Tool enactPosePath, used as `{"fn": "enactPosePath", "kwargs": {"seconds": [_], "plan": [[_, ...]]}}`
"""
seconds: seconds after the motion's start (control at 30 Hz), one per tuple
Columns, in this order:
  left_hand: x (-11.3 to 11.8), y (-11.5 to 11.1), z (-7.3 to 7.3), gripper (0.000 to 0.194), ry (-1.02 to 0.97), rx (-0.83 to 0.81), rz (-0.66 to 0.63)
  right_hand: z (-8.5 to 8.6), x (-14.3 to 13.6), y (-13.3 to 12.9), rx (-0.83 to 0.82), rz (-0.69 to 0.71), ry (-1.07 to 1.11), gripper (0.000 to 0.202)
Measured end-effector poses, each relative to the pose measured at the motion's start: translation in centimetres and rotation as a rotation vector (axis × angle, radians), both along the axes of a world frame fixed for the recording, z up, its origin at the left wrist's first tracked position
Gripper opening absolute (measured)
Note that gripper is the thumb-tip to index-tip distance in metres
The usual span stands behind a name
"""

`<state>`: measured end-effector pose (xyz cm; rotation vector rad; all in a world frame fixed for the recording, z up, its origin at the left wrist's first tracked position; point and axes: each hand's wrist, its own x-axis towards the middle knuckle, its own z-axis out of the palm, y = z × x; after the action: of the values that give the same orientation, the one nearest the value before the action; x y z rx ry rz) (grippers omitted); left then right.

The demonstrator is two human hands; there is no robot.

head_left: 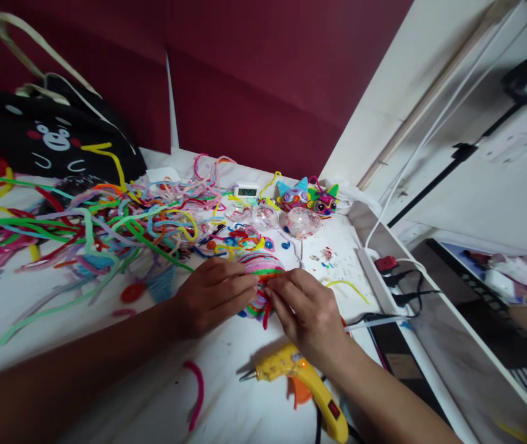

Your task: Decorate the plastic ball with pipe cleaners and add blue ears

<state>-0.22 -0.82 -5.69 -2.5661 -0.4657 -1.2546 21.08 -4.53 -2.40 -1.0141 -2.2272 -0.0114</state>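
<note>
- Currently, left hand (212,296) and right hand (307,311) steady the pipe-cleaner ball (261,271) on the tabletop (226,364).
- Fingers clamp its wrapped strands, probably preventing unwinding.
- Glue gun (302,379) lies near the right wrist.

Pipe cleaners (106,228) sprawl left on the desk (36,320); glue gun (307,385) in front, power strip (386,277) right.

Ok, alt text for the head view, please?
Left hand and right hand together grip a pipe-cleaner-wrapped ball on a white table. A yellow glue gun lies nearby, loose pipe cleaners behind.
</note>
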Motion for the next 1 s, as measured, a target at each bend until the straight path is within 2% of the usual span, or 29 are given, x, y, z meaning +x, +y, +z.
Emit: {"fn": "enactPosePath", "kwargs": {"seconds": [0.43,0.67,0.87,1.0], "plan": [[-0.2,0.2,0.0,0.020,0.055,0.096,-0.053,0.0,0.0,-0.1,0.002,-0.009,-0.025,0.019],[-0.1,0.2,0.0,0.020,0.004,0.042,-0.026,-0.1,0.0,0.1,0.032,-0.013,-0.053,0.021],[-0.1,0.5,0.1,0.024,0.038,0.096,-0.025,1.1,0.5,0.1,-0.105,0.038,0.052,0.018],[0.0,0.2,0.4,0.024,0.061,0.114,-0.029,2.3,1.3,0.2,-0.110,-0.004,0.086,0.014]]}}
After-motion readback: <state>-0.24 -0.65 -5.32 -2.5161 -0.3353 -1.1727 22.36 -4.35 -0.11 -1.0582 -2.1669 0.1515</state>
